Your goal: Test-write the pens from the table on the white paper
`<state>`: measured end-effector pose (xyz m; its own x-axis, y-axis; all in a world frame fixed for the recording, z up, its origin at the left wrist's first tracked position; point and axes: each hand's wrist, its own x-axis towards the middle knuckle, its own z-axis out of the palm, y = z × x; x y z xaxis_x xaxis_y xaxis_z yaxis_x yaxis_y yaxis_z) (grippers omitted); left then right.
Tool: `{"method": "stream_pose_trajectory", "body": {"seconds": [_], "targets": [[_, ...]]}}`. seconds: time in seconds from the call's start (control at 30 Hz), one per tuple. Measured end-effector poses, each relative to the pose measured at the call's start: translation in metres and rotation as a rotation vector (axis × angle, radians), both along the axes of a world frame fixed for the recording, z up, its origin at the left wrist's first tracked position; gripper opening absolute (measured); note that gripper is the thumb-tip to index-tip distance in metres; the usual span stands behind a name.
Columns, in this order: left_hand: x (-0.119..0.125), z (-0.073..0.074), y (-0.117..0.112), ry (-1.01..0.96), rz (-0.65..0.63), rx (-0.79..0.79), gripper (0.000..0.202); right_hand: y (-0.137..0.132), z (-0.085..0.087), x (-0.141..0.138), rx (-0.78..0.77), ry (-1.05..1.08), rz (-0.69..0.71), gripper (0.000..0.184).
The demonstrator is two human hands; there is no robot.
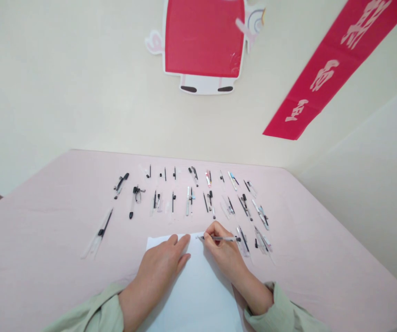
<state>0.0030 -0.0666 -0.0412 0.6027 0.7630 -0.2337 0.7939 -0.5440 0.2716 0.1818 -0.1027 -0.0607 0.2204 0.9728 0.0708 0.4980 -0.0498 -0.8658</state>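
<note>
A sheet of white paper [195, 295] lies in front of me on the pink-covered table. My left hand [165, 258] rests flat on its upper left part, fingers stretched out. In my right hand [222, 249] a clear pen [224, 238] is pinched between thumb and fingers, its dark end pointing right. The pen's tip meets the paper near the top edge, where a few small marks [198, 237] show; I cannot read them. Close by on the right lie pen parts [243, 240], with a dark refill among them.
Rows of taken-apart pens, caps and refills [189, 200] spread across the pink table [39, 230] beyond the paper. A lone clear pen with a dark refill [103, 230] lies at left. On the pale wall hang a red cartoon board [205, 39] and a red banner [323, 78].
</note>
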Motion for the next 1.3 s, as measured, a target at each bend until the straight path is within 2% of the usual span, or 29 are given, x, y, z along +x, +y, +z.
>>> {"method": "stream_pose_trajectory", "body": {"seconds": [0.7,0.8,0.9,1.0,1.07,1.17,1.23,1.3], "targets": [[0.001,0.003,0.001,0.031,-0.016,0.001,0.036,0.0,0.002,0.001,-0.011,0.015,-0.035,0.014],[0.0,0.0,0.0,0.011,-0.007,0.001,0.035,0.001,0.001,0.001,-0.014,0.004,-0.019,0.015],[-0.001,0.001,0.001,-0.076,0.041,-0.031,0.034,0.001,-0.001,0.003,0.013,0.08,-0.053,0.016],[-0.003,0.009,0.009,-0.369,0.183,-0.235,0.032,0.002,-0.001,0.006,0.053,0.145,-0.097,0.018],[-0.005,0.015,0.018,-0.619,0.38,-0.572,0.036,0.003,0.001,0.008,0.083,0.139,-0.105,0.019],[-0.005,0.02,0.03,-1.112,0.722,-0.945,0.027,0.003,0.004,0.009,0.11,0.119,-0.125,0.019],[-0.005,0.02,0.033,-1.306,0.883,-1.089,0.022,0.003,0.006,0.01,0.113,0.127,-0.134,0.019],[-0.003,0.02,0.032,-1.385,0.99,-1.159,0.024,0.003,0.007,0.011,0.108,0.155,-0.131,0.018]]}}
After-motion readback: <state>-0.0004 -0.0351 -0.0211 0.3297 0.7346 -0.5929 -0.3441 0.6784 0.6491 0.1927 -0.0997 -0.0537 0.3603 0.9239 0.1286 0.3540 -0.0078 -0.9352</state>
